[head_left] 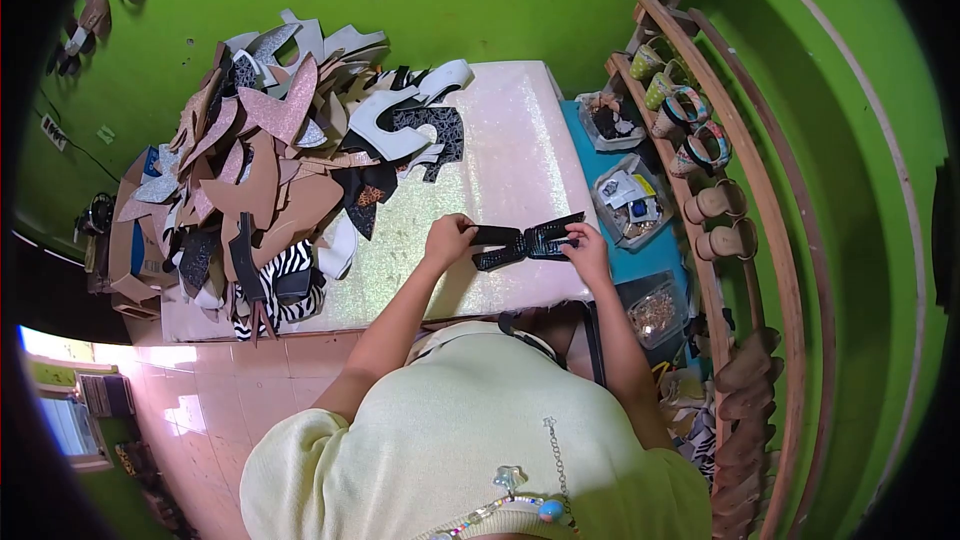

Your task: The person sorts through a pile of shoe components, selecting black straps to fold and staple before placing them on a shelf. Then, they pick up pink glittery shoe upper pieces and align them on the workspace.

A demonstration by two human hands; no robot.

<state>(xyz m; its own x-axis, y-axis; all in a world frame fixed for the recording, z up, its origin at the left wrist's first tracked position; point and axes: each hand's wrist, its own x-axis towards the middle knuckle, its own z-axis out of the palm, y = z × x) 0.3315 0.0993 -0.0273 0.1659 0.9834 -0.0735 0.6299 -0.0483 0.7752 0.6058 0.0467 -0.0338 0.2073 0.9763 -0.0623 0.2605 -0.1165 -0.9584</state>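
A glossy black strappy piece (pixel 526 243), crossed in an X shape, is stretched between my two hands above the shimmery pale table cover (pixel 510 140). My left hand (pixel 450 242) pinches its upper left strap between thumb and fingers. On the other side, my right hand (pixel 587 248) has its fingers closed on the right end of the piece. The lower left strap hangs free of my left hand. To the left of my hands lies a big pile of cut material pieces (pixel 270 170) in tan, pink, white, black and zebra print.
Plastic containers (pixel 632 202) of small parts stand on a teal surface (pixel 631 262) at the right. Beyond them, a wooden rack (pixel 690 200) holds several shoes. A cardboard box (pixel 137 230) sits at the far left, and the green wall (pixel 450 10) is behind.
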